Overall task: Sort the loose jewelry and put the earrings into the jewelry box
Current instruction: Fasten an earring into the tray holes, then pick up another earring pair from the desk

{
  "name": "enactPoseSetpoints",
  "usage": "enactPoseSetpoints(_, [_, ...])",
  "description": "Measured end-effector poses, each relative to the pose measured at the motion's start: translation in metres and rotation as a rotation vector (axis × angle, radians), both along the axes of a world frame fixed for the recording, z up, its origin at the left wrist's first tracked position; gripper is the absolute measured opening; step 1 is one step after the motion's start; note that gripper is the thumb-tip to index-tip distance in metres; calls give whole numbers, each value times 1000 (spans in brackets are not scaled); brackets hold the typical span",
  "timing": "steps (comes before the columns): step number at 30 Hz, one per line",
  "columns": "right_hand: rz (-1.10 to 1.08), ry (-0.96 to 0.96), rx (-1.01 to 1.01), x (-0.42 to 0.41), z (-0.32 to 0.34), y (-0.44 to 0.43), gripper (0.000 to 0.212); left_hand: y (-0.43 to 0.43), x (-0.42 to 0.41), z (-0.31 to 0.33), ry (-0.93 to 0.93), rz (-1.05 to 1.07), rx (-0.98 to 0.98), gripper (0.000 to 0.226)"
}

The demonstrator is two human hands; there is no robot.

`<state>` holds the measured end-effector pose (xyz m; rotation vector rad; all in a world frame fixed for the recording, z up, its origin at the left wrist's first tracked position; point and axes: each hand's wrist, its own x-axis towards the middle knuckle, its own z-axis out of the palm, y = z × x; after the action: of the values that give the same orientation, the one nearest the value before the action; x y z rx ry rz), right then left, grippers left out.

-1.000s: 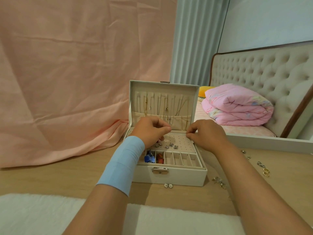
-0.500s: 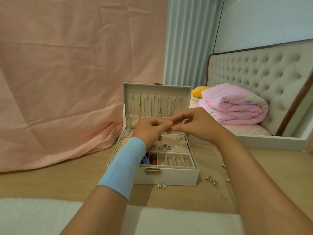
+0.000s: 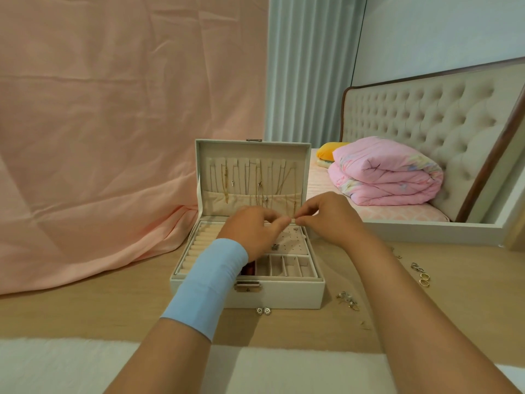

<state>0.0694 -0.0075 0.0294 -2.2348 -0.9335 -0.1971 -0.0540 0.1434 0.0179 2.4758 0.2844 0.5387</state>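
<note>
An open white jewelry box stands on the wooden floor, lid upright with necklaces hanging inside. My left hand and my right hand meet above its perforated earring panel. Fingertips of both hands pinch something tiny between them, too small to identify. A few earrings sit on the panel. Loose jewelry lies on the floor: a pair of studs before the box, a pearl cluster to its right, and gold hoops farther right.
A pink curtain hangs behind and left of the box. A bed with a folded pink quilt and tufted headboard is at the right. A white fluffy rug lies along the near edge.
My right hand lifted from the box's right edge to meet my left hand, and both now hold their pinch a little lower over the earring panel. The view shifted slightly.
</note>
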Motion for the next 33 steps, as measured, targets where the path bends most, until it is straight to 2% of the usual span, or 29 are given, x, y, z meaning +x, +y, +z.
enactPoseSetpoints(3, [-25, -30, -76, 1, -10, 0, 26, -2, 2, -4, 110, -5, 129, 34])
enactPoseSetpoints(8, [4, -61, -26, 3, -17, 1, 34, -2, 2, -5, 163, -46, 218, 31])
enactPoseSetpoints(15, [102, 1, -74, 9, -17, -5, 29, -2, 1, -6, 159, -65, 186, 30])
enactPoseSetpoints(23, [104, 36, -162, 8, -7, -7, 48, -1, 3, -7, 168, -63, 210, 34])
enactPoseSetpoints(28, [80, 16, -66, 4, -6, -20, 39, -9, 2, -5, 146, -36, 275, 36])
enactPoseSetpoints(33, [27, 26, -72, 14, -3, -70, 35, -35, 1, 2, 57, -57, 271, 30])
